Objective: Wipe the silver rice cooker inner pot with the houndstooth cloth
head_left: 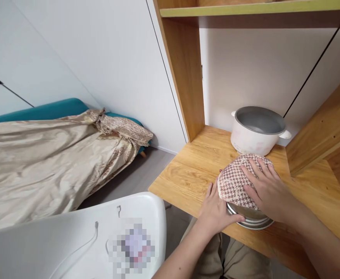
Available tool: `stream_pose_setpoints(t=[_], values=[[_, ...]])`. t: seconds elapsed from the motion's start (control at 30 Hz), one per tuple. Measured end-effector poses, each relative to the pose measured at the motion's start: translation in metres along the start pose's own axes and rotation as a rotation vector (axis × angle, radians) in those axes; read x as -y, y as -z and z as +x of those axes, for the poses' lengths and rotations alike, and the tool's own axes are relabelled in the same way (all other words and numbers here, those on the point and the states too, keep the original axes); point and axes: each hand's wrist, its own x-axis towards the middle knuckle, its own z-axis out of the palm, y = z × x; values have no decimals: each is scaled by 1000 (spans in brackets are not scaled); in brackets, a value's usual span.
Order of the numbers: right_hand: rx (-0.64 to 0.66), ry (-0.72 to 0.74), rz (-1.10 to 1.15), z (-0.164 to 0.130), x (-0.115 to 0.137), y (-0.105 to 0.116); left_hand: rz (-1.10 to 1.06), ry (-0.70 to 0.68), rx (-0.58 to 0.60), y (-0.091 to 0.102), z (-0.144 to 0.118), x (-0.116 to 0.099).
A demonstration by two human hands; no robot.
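Right hand (pixel 267 190) lies flat, fingers spread, palm down on a houndstooth cloth (pixel 236 180) draped over a metal bowl (pixel 251 219); not clamped, just pressing on top. Left hand (pixel 216 211) sits just left of and below it, fingers together, cupping the near-left side of the bowl where the cloth edge hangs down, thumb against the steel rim. Bowl rests on the wooden desk (pixel 187 170), close to its front edge, directly under both hands. Just beyond the right hand's fingertips stands a white electric cooker pot (pixel 255 131), lid off, grey inner liner showing empty; a narrow gap between it and the cloth, cannot tell if they touch. To the right of the right hand, a wooden side panel (pixel 323 124) slopes up. Far side beyond the pot is a white wall. Left of the left hand, off the desk: white chair back (pixel 71 236), then a bed with a beige quilt (pixel 42 162), well apart. Person's knees sit under the desk edge.
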Motion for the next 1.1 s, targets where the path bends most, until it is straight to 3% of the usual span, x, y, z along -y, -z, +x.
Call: stream_pose_setpoints(t=[0.33,0.53,0.8,1.1], values=[[-5,66,77,-3,13,13,70,-36,19,-9,-8,13],[27,-37,132,6,6,16,73,-61,19,-2,-7,7],[13,-175,117,16,-18,9,27,15,-16,-2,-5,5],[-49,-57,150,8,2,7,123,-90,-72,-7,-9,16]])
